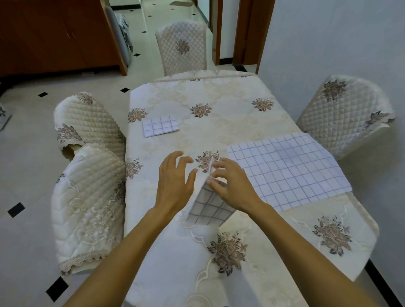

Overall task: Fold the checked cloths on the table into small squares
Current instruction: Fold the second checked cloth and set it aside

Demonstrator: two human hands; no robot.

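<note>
The fingers [215, 175] of the right hand [231, 184] are curled and pinch the raised upper edge of a half-folded cloth [209, 207]. This cloth stands tilted up off the table [219, 129], with its lower edge resting on the table close to the person. The left hand [174, 178] is just beside it on the left, fingers spread and loose, holding nothing. Whether its thumb touches the cloth I cannot tell.

Just to the right of the right hand an open cloth [289, 170] lies flat, reaching the table's right edge by a chair [345, 113]. Well apart, at the far left of the table, a folded cloth [160, 126] lies as a finished small square.

The fold in hand looks about halfway over, and it hangs from one pinch only. If the right hand lays it down without the left hand steadying the free side, the layers could slide and the corners land askew, leaving a lopsided shape rather than a square. The thin cloth may also spring open once released if the crease is not pressed. The right wrist sits close to the open cloth, so a sweep that way could drag or rumple it.
</note>
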